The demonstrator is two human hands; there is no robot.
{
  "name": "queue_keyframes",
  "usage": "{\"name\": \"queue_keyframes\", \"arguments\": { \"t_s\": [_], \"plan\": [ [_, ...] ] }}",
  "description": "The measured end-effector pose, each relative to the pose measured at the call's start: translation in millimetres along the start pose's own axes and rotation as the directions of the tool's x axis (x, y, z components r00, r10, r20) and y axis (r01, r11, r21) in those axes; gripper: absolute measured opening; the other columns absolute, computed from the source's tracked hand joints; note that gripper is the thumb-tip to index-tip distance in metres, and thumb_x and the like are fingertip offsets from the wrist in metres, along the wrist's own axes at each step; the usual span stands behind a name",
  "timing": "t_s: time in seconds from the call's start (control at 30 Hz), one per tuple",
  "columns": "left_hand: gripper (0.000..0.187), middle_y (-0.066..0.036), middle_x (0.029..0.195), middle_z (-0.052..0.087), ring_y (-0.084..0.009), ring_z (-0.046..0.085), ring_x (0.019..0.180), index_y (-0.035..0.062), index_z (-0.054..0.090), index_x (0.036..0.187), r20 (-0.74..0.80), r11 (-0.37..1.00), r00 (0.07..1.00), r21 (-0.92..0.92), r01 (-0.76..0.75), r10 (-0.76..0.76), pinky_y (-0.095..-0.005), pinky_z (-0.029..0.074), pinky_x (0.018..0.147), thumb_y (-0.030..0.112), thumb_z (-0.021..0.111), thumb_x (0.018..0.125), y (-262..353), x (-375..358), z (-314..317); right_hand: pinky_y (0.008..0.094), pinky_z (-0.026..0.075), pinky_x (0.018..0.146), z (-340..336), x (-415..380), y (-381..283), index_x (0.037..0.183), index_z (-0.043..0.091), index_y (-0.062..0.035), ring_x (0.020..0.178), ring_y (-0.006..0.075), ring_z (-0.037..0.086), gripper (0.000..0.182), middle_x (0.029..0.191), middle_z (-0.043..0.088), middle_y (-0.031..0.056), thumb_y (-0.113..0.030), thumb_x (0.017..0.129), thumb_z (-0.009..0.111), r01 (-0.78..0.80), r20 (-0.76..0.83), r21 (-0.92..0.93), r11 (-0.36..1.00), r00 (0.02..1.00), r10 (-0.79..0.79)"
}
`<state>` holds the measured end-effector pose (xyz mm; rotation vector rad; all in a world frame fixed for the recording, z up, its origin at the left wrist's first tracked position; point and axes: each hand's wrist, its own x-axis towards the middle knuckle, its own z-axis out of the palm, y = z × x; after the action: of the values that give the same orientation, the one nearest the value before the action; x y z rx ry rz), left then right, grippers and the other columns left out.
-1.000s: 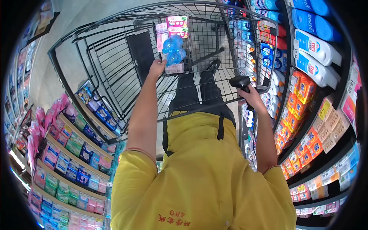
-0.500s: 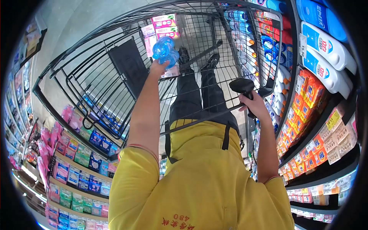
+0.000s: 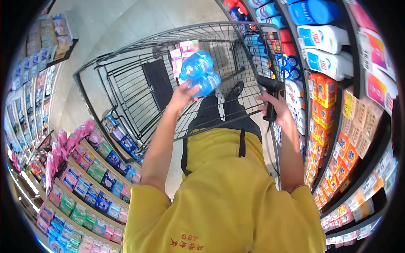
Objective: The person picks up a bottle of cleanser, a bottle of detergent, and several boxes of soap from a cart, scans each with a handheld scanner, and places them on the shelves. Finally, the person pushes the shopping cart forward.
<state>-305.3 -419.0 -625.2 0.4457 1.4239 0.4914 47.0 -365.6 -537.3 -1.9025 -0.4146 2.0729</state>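
My left hand (image 3: 181, 95) grips a pack of blue plastic bottles (image 3: 201, 74), raised over the shopping cart (image 3: 126, 63). The bottles are see-through blue and grouped tightly together; their labels are too blurred to read. In my right hand (image 3: 279, 110) is a black handheld barcode scanner (image 3: 271, 90), held by its handle near the cart's right side. A cord hangs from the handle. Below the bottles, pink and white boxes (image 3: 176, 61) lie in the cart, partly covered by the pack.
Shelves on the right hold white bottles (image 3: 322, 37), orange packs (image 3: 325, 90) and price tags. To the left, curved shelves carry coloured packets (image 3: 90, 192), with pink wrapped items (image 3: 63, 143) at their end. A black panel (image 3: 158, 82) is part of the cart.
My left hand has brought the blue bottles up and closer to me, so they look larger. The scanner in my right hand has turned more upright. The view has shifted along the shelves.
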Motion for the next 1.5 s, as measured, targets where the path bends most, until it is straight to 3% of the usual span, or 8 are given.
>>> {"name": "queue_keyframes", "arguments": {
  "t_s": [0.23, 0.33, 0.53, 0.77, 0.87, 1.0, 1.1, 1.5],
  "plan": [
    [0.022, -0.006, 0.099, 0.068, -0.0101, 0.061, 0.073, 0.0035, 0.066, 0.103, -0.024, 0.829, 0.893, 0.385, -0.407, 0.449, -0.0271, 0.050, 0.061, 0.014, 0.069, 0.084, 93, -149, 67, 0.0360, 0.058, 0.063, 15, -16, -30, 0.105, 0.053, -0.0083, 0.088, 0.0323, 0.068, 0.036, 0.108, 0.064, 0.0190, -0.042, 0.093, 0.056, -0.136, 0.448, 0.326, 0.936, 0.894, -0.025],
    [0.054, -0.013, 0.127, 0.058, -0.0263, 0.066, 0.082, 0.0137, 0.061, 0.120, 0.233, 0.119, 0.358, 0.667, -0.735, 0.904, -0.0313, 0.053, 0.070, 0.008, 0.071, 0.067, 130, -179, 86, 0.0352, 0.056, 0.073, 22, -26, -38, 0.106, 0.057, -0.0099, 0.090, 0.0244, 0.067, 0.043, 0.096, 0.066, 0.0109, -0.050, 0.091, 0.055, -0.154, 0.586, 0.349, 0.924, 0.806, -0.087],
    [0.055, -0.007, 0.132, 0.055, -0.0216, 0.064, 0.091, 0.0290, 0.060, 0.123, 0.605, -0.413, 0.228, 0.728, -0.548, 0.763, -0.0336, 0.052, 0.078, 0.019, 0.067, 0.070, 160, -227, 115, 0.0390, 0.050, 0.093, 16, -70, -54, 0.127, 0.050, -0.0016, 0.107, 0.0230, 0.062, 0.067, 0.117, 0.063, 0.0142, -0.049, 0.083, 0.066, 0.095, 0.637, 0.193, 0.977, 0.745, -0.198],
    [0.061, -0.007, 0.133, 0.054, -0.0236, 0.062, 0.101, 0.0217, 0.056, 0.128, 0.672, -0.519, 0.128, 0.665, -0.536, 0.729, -0.0344, 0.050, 0.083, 0.020, 0.070, 0.069, 161, -227, 130, 0.0365, 0.050, 0.093, -7, -93, -49, 0.126, 0.048, -0.0035, 0.104, 0.0194, 0.062, 0.062, 0.115, 0.062, 0.0105, -0.037, 0.081, 0.073, 0.252, 0.702, 0.377, 0.891, 0.549, -0.453],
    [0.084, -0.017, 0.130, 0.053, -0.0296, 0.059, 0.108, 0.0056, 0.047, 0.134, 0.262, -0.106, 0.122, 0.713, -0.694, 0.957, -0.0368, 0.049, 0.088, 0.017, 0.084, 0.059, 158, -220, 138, 0.0314, 0.050, 0.086, -12, -130, -59, 0.126, 0.047, -0.0048, 0.096, 0.0136, 0.060, 0.059, 0.107, 0.060, 0.0052, -0.031, 0.080, 0.074, 0.410, 0.543, 0.393, 0.823, 0.619, -0.568],
    [0.077, -0.015, 0.137, 0.044, -0.0316, 0.052, 0.119, 0.0112, 0.023, 0.146, -0.078, 0.735, 0.744, -0.119, -0.668, 0.663, -0.0469, 0.047, 0.095, 0.037, 0.066, 0.087, 127, -196, 144, 0.0318, 0.047, 0.089, -3, -155, -64, 0.128, 0.045, -0.0026, 0.101, 0.0140, 0.057, 0.056, 0.111, 0.058, 0.0050, -0.027, 0.084, 0.069, 0.605, 0.353, 0.454, 0.654, 0.551, -0.756],
    [0.089, -0.015, 0.138, 0.043, -0.0311, 0.048, 0.123, 0.0124, 0.019, 0.147, 0.435, 0.594, 0.754, -0.801, 0.074, 0.492, -0.0535, 0.044, 0.097, 0.059, 0.060, 0.083, 104, -200, 162, 0.0349, 0.044, 0.098, 16, -179, -64, 0.132, 0.042, -0.0012, 0.110, 0.0175, 0.056, 0.052, 0.120, 0.057, 0.0081, -0.024, 0.089, 0.062, 0.623, 0.205, 0.567, 0.539, 0.527, -0.825],
    [0.084, -0.008, 0.140, 0.042, -0.0228, 0.041, 0.129, 0.0078, 0.032, 0.141, 0.348, 0.713, 0.660, -0.557, -0.426, 0.666, -0.0436, 0.034, 0.107, 0.058, 0.063, 0.081, 127, -217, 172, 0.0340, 0.044, 0.096, 24, -187, -48, 0.129, 0.047, -0.0038, 0.109, 0.0170, 0.055, 0.041, 0.119, 0.057, 0.0068, -0.024, 0.094, 0.055, 0.683, -0.072, 0.600, 0.417, 0.565, -0.822]
  ]
}}
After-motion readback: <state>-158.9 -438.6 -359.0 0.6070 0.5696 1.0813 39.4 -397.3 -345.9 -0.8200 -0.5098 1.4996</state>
